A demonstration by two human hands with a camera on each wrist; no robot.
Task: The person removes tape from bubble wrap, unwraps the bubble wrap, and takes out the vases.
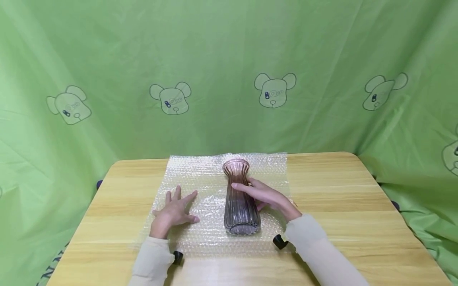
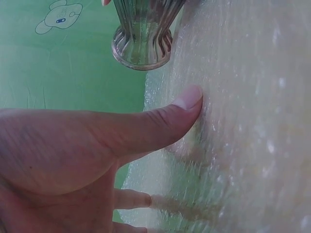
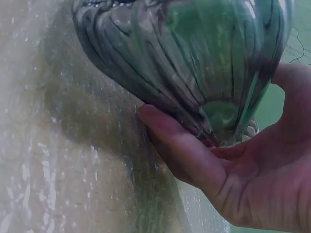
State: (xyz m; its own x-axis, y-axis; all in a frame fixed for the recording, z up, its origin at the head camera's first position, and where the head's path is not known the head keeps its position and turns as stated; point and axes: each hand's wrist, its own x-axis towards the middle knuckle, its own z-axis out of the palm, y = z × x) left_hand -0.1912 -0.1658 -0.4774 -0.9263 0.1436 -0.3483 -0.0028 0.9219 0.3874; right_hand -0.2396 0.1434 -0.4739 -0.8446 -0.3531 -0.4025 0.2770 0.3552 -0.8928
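Note:
A ribbed glass vase (image 1: 241, 202), pinkish at its flared rim and dark grey toward the base, lies on its side over a sheet of bubble wrap (image 1: 207, 242). Its rim points to the far edge and its base toward me. My right hand (image 1: 268, 195) grips the vase from the right, fingers over its body and thumb low against its side, as the right wrist view shows around the glass (image 3: 194, 63). To the left, my left hand (image 1: 174, 212) rests on the bubble wrap with fingers spread, its thumb (image 2: 170, 114) extended toward the vase.
The bubble wrap covers the middle of a light wooden table (image 1: 329, 186) and reaches its far edge. A green cloth (image 1: 222, 131) with bear-head drawings hangs behind and at both sides. Black wrist devices (image 1: 280, 241) sit at both sleeves.

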